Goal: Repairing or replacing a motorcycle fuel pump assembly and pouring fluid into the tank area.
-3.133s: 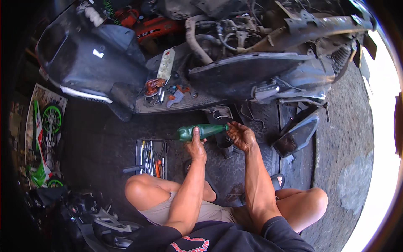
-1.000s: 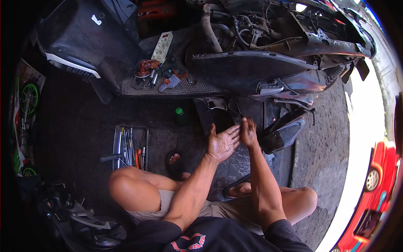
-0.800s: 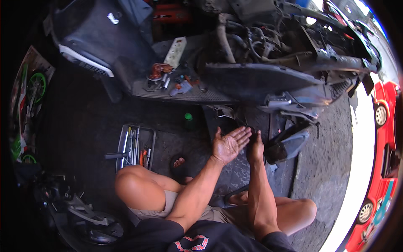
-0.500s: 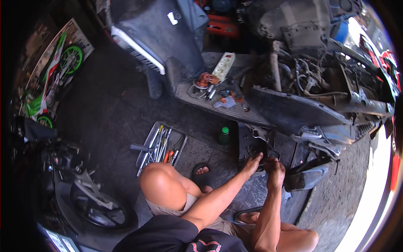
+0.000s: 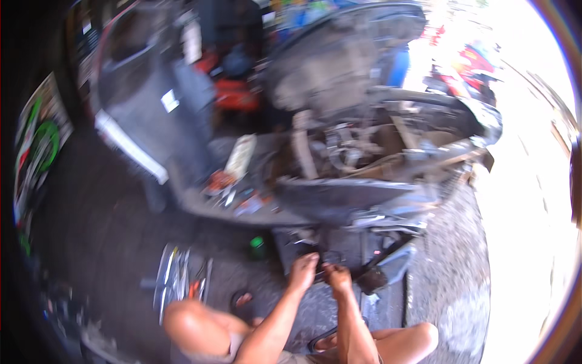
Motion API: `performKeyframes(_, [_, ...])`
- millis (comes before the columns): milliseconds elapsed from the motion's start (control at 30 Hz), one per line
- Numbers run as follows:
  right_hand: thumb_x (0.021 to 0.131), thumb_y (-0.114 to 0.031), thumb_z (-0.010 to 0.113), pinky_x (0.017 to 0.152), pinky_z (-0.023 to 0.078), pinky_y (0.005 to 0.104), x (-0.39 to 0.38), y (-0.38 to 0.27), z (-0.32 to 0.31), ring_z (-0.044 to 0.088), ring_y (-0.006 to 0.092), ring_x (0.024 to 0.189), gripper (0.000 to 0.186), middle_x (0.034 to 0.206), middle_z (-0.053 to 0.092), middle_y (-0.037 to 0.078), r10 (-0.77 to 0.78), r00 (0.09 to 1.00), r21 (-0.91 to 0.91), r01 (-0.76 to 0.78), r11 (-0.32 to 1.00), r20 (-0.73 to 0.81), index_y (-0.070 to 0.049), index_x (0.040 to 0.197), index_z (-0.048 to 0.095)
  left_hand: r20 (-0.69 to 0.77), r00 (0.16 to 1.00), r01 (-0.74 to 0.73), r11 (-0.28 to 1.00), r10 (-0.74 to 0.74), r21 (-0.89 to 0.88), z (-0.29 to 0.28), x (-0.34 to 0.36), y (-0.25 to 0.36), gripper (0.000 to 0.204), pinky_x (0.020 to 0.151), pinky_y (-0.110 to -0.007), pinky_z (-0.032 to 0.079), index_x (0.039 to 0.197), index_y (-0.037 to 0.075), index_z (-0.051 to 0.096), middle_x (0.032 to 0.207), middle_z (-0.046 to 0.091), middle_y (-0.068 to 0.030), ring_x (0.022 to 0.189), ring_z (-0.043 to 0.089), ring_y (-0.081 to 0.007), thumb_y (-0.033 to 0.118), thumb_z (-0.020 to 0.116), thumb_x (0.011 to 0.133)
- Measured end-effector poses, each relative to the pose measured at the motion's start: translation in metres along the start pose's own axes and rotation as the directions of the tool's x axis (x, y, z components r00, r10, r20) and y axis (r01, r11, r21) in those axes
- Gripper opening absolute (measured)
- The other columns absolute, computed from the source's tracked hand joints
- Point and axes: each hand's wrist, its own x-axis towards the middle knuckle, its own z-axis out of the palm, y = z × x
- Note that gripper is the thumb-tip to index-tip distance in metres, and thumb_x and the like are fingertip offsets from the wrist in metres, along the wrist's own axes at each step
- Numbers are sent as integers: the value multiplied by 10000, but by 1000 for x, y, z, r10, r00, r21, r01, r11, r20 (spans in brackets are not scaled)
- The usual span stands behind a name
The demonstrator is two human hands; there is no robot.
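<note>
Low in front of me, beside the scooter, my left hand (image 5: pixel 303 271) and my right hand (image 5: pixel 337 277) are held close together. Both look closed, with the fingertips pinched over a dark part whose kind I cannot make out. Beneath and just beyond them is a dark panel or tray (image 5: pixel 290 246) with small metal pieces on it, blurred. Behind rises the stripped scooter (image 5: pixel 351 197), its seat raised (image 5: pixel 345 64) and its frame and cables bare.
A metal tray of hand tools (image 5: pixel 176 276) lies left of my hands, and a green-capped bottle (image 5: pixel 257 242) stands nearer. On the scooter's footboard are a white power strip (image 5: pixel 240 156) and small orange parts (image 5: pixel 221 180). A dark box-like part (image 5: pixel 394 265) sits to the right.
My view has swung up and to the right, so the scooter and hands appear farther left and lower, blurred. The hands stay together at the same spot by the scooter.
</note>
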Motion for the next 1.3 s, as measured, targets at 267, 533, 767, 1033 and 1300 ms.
performKeyframes(267, [833,-191,656,599,459,285,22,54,-47,584,119,691,194,801,662,48,-102,994,-291,88,953,-32,-17,906,701,152,985,85,996,-78,-34,46,-9,8,311,852,-310,486,1041,19,701,1017,706,-86,962,649,-173,279,539,985])
performKeyframes(533, [848,-236,673,580,507,303,15,11,-36,649,172,675,291,781,684,104,-75,997,-101,73,992,-23,29,965,699,85,973,144,850,-215,506,21,-5,-24,643,902,-380,487,1175,12,654,1132,676,-186,1089,623,-294,561,380,982])
performKeyframes(767, [868,-160,614,629,522,332,27,22,-45,666,189,743,226,833,688,111,74,991,220,-98,971,111,9,999,686,211,952,221,975,-221,22,37,-5,-13,589,1039,-347,405,1210,-12,631,1234,636,-195,1205,567,-259,496,411,1007])
performKeyframes(1033, [841,-114,609,642,513,324,23,30,-41,664,207,717,229,815,692,110,-239,970,-419,231,878,35,32,997,690,182,976,68,961,-119,267,29,-16,24,572,968,-349,450,1164,3,659,1170,672,-154,1132,606,-237,503,441,993])
performKeyframes(1300, [866,-129,627,499,397,262,44,36,-62,517,110,554,121,670,583,36,-446,895,-373,417,829,11,-9,850,631,155,985,-21,832,-78,554,31,-8,-7,531,775,-461,470,911,30,647,911,666,-202,924,628,-394,494,400,987])
